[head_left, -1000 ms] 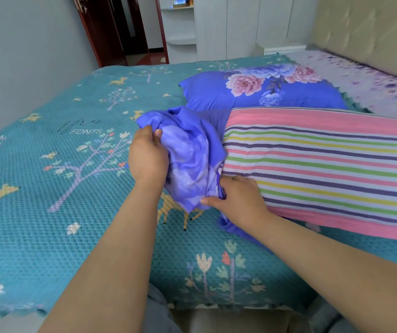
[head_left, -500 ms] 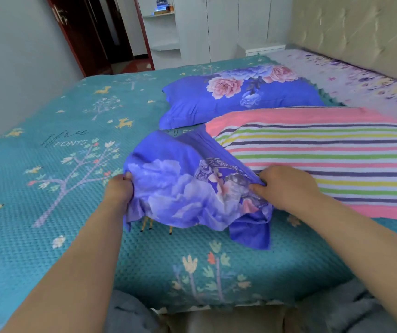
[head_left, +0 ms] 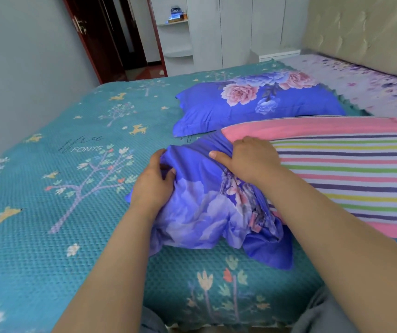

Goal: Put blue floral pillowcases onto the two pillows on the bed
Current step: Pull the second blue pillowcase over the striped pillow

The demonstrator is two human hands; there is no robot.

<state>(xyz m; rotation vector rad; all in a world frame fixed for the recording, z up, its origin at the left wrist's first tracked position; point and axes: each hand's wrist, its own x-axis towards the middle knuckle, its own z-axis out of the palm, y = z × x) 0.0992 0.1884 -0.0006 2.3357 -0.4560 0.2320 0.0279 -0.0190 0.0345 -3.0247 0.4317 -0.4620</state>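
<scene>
Since the earlier frame, the right hand (head_left: 249, 159) has travelled from the near edge of the striped pillow (head_left: 351, 174) to its far corner, carrying the loose pillowcase (head_left: 207, 203) mouth with it; the left hand (head_left: 153, 186) has shifted inward and up.

Present state: the right hand's grip is closed on bunched pillowcase fabric at the pillow's corner, thumb extended. The left hand's grip is clamped on the opposite fold of the same fabric. The pillowcase lies crumpled on the bed (head_left: 48, 188), against the pillow's left end, most of it not yet drawn on. The second pillow (head_left: 252, 104), already covered, rests just beyond.

Procedure for this step (judged from the layout):
1. Locate the true opening edge with both hands; the bunching hides it.
2. Spread the mouth wider than the pillow's end.
3. Seat both pillow corners inside before pulling.
4. Draw the fabric along the pillow evenly, alternating sides (uneven pulling is likely to twist the case).
</scene>
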